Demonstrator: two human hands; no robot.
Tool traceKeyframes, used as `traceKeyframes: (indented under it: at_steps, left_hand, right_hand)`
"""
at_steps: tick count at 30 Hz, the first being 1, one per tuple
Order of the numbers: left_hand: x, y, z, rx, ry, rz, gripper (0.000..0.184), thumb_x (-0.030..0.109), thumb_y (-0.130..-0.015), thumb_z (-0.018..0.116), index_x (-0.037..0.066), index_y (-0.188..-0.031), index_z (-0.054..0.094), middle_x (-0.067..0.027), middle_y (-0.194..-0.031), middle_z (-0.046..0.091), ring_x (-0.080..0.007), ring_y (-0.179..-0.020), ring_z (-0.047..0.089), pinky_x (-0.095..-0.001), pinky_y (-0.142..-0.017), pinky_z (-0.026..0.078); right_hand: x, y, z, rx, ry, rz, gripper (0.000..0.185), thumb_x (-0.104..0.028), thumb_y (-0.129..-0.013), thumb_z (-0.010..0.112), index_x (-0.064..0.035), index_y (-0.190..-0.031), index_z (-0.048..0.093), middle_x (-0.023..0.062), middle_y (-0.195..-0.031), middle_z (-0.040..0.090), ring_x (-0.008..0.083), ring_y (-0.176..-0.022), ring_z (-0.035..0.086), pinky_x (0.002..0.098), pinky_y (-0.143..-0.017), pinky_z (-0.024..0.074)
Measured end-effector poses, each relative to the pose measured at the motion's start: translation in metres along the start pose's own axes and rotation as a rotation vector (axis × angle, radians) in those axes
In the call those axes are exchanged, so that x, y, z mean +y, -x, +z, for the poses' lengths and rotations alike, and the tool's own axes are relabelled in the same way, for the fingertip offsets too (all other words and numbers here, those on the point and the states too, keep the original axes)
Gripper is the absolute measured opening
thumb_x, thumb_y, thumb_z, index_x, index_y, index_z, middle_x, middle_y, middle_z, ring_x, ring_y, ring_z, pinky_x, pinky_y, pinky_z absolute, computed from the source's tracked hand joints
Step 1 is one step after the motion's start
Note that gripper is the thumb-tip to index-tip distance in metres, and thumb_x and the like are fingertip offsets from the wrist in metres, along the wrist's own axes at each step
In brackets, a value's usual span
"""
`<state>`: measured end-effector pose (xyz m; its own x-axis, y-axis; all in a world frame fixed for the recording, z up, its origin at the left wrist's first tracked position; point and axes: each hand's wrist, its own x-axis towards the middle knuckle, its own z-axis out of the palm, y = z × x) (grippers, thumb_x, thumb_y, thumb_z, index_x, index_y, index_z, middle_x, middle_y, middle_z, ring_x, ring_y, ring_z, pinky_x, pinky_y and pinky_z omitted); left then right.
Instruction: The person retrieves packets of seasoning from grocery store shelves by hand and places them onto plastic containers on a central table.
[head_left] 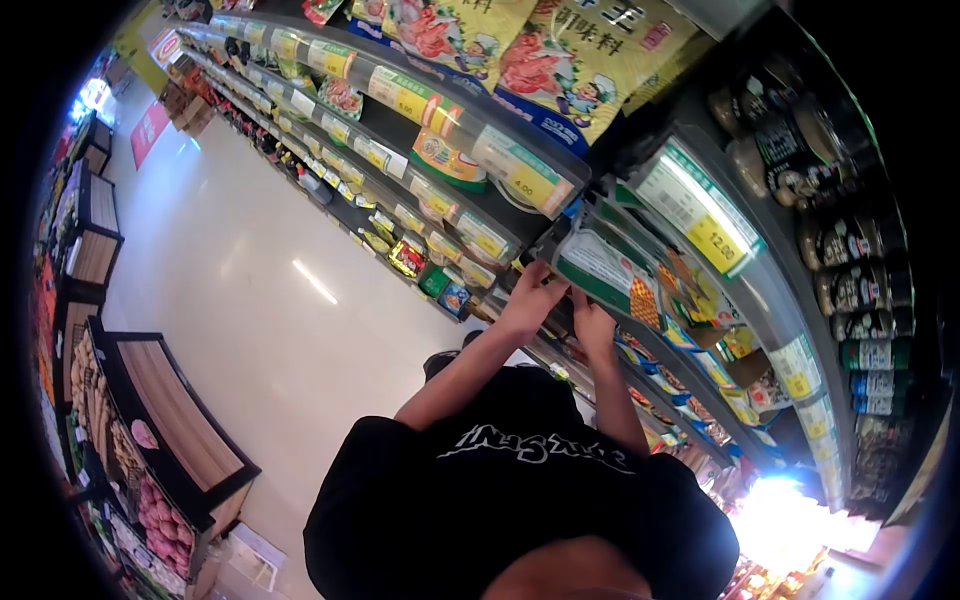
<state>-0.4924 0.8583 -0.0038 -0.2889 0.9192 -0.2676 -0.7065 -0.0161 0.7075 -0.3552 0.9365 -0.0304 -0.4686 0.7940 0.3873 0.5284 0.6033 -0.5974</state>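
Both hands reach to a shelf at the middle of the head view. My left hand (537,292) is at the shelf's front edge, its fingertips against the dark edge and partly hidden. Just right of it, my right hand (590,318) has its fingers up beneath a green and white package (600,262) that lies at the front of the shelf. Whether the fingers grip anything is hidden. Colourful packets (690,290) stand behind and right of this package. Above hangs a price label reading 12.00 (700,210).
Yellow seasoning bags (560,60) fill the top shelf. Jars (800,150) line the shelf at the right. Lower shelves with labels (380,155) run toward the upper left. A pale floor (230,260) and a produce stand (180,410) lie at the left.
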Motion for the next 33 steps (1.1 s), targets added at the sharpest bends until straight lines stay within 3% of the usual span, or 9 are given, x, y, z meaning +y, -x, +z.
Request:
traceKeyframes:
  at_steps: [2,9,10,16,18,21,25,29,33]
  left_hand:
    - [-0.005,-0.006,0.004,-0.001,0.294,-0.104,0.046,0.01,-0.087,0.064,-0.002,-0.127,0.043,-0.0081,-0.111,0.058,-0.014,-0.104,0.054,-0.0286,-0.089,0.044]
    - [0.008,-0.023,0.018,-0.016,0.377,-0.161,0.026,0.011,-0.088,0.06,0.009,-0.114,0.057,-0.0012,-0.102,0.061,-0.0119,-0.098,0.054,-0.0249,-0.083,0.041]
    - [0.012,-0.024,0.02,-0.019,0.317,-0.155,0.019,0.014,-0.089,0.06,0.011,-0.107,0.061,0.0007,-0.1,0.062,-0.01,-0.097,0.054,-0.024,-0.081,0.04]
    - [0.001,-0.009,0.024,0.138,0.205,-0.138,0.024,0.013,-0.085,0.062,0.01,-0.109,0.06,-0.0014,-0.099,0.062,-0.0111,-0.085,0.056,-0.0239,-0.071,0.042]
    - [0.007,0.017,0.037,0.236,0.103,-0.135,0.038,0.014,-0.087,0.061,0.004,-0.122,0.054,-0.0067,-0.107,0.062,-0.0139,-0.09,0.059,-0.0244,-0.074,0.047]
    - [0.014,0.064,0.049,0.17,0.16,-0.105,0.069,0.017,-0.09,0.063,-0.002,-0.146,0.027,-0.0106,-0.125,0.056,-0.0196,-0.113,0.058,-0.0335,-0.1,0.046]
    - [-0.017,0.136,0.035,0.248,0.025,0.042,0.059,0.022,-0.093,0.06,-0.005,-0.14,0.036,-0.0123,-0.124,0.058,-0.0216,-0.115,0.058,-0.0344,-0.099,0.047]
    - [-0.078,0.221,0.008,0.494,0.074,0.032,0.045,0.025,-0.091,0.06,0.002,-0.129,0.052,-0.0058,-0.112,0.061,-0.0122,-0.099,0.06,-0.0282,-0.087,0.049]
    - [-0.148,0.31,0.015,0.759,0.235,0.08,0.033,0.021,-0.092,0.059,0.007,-0.122,0.055,-0.0044,-0.109,0.061,-0.0126,-0.089,0.062,-0.0254,-0.078,0.051]
  right_hand:
    - [-0.007,-0.003,-0.01,-0.077,0.044,0.016,0.032,-0.025,-0.093,0.06,0.0011,-0.111,0.064,0.0198,-0.11,0.067,0.0353,-0.101,0.063,0.0406,-0.089,0.0459]
    - [-0.021,-0.016,-0.014,-0.1,0.06,-0.049,0.03,-0.017,-0.088,0.066,-0.0005,-0.112,0.064,0.0212,-0.11,0.066,0.0387,-0.1,0.062,0.043,-0.088,0.0462]
    - [-0.017,-0.017,-0.012,-0.061,0.131,-0.126,0.028,-0.014,-0.088,0.065,0.0012,-0.112,0.063,0.0206,-0.105,0.067,0.0357,-0.096,0.064,0.0416,-0.086,0.0473]
    - [-0.015,-0.004,-0.021,-0.058,-0.274,0.138,0.025,-0.017,-0.092,0.062,0.0054,-0.104,0.062,0.0149,-0.095,0.068,0.0239,-0.088,0.065,0.036,-0.078,0.0487]
    - [-0.039,-0.003,-0.043,-0.206,-0.199,0.242,0.025,-0.018,-0.092,0.063,0.0047,-0.102,0.061,0.0128,-0.093,0.067,0.0218,-0.085,0.064,0.0351,-0.077,0.0488]
    - [-0.069,0.007,-0.068,-0.359,-0.335,0.228,0.023,-0.018,-0.091,0.066,0.0011,-0.101,0.057,0.0074,-0.086,0.062,0.0147,-0.078,0.059,0.0306,-0.072,0.048]
    - [-0.082,0.049,-0.072,-0.596,-0.581,0.025,0.021,-0.017,-0.091,0.066,-0.0023,-0.102,0.055,0.0034,-0.085,0.062,0.0089,-0.075,0.057,0.0251,-0.066,0.0465]
    - [-0.056,0.112,-0.035,-0.954,-0.717,-0.013,0.02,-0.009,-0.089,0.067,-0.0009,-0.104,0.056,0.0057,-0.086,0.063,0.0082,-0.071,0.059,0.0221,-0.062,0.0472]
    - [-0.063,0.19,-0.016,-1.296,-0.717,-0.099,0.023,-0.008,-0.087,0.068,0.0002,-0.106,0.057,0.0057,-0.083,0.064,0.0106,-0.071,0.061,0.0231,-0.062,0.0486]
